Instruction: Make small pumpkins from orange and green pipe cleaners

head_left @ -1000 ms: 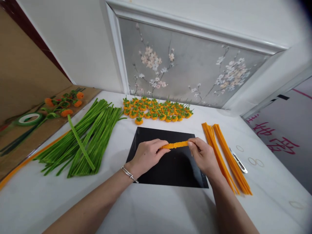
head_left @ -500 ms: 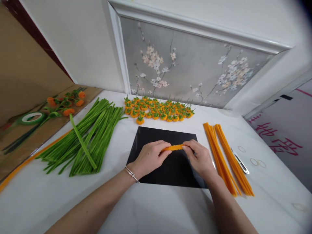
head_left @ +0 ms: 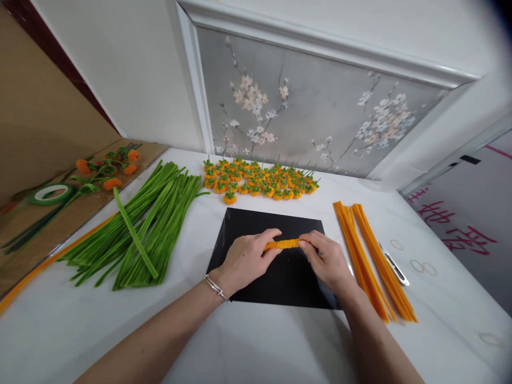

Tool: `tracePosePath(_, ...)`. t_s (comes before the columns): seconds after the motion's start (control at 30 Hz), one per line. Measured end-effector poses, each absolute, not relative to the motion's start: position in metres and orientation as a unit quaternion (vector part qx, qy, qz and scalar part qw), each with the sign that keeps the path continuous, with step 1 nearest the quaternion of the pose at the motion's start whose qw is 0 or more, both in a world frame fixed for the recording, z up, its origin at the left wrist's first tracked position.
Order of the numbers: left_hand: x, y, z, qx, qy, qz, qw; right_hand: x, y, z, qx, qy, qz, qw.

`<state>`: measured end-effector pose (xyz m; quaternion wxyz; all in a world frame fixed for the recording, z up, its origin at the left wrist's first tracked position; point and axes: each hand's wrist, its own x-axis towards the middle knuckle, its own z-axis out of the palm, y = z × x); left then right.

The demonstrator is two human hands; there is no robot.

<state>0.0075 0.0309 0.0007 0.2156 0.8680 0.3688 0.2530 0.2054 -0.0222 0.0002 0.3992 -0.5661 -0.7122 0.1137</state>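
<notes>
A short, ridged orange piece (head_left: 286,244) stretches between my two hands above a black mat (head_left: 276,288). My left hand (head_left: 250,256) pinches its left end, and a silver bracelet (head_left: 216,288) circles that wrist. The right end is held between the thumb and fingers of my right hand (head_left: 326,258). Two bundles of orange fuzzy stems (head_left: 384,261) lie right of the mat. On the left is a large pile of green fuzzy stems (head_left: 160,224). Behind the mat stand many small orange pumpkin shapes with green tops (head_left: 256,178).
Right of the orange stems are a small metal cutter (head_left: 396,266) and several thin rings (head_left: 416,265). Green tape (head_left: 52,193) and orange flowers (head_left: 112,184) rest on brown board at the far left. A framed floral panel (head_left: 304,106) stands behind the table.
The index finger of my left hand has lifted slightly off the orange piece, showing more of its left end. My right hand has barely moved.
</notes>
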Motion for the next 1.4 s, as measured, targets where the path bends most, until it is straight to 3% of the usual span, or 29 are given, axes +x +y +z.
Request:
tracePosePath(0.43,0.006,0.037,0.008,0.843,0.347,0.291,0.292,0.208,-0.024,0.000,-0.523,-0.730,0.091,0.430)
tracePosePath(1.17,-0.002,0.043,0.010,0.879,0.326,0.233,0.258,0.213,-0.024,-0.002,-0.546,-0.718,0.070,0.425)
tracePosePath(1.4,-0.006,0.050,0.010,0.859,0.365,0.266,0.241,0.217,-0.023,-0.005,-0.558,-0.709,0.056,0.428)
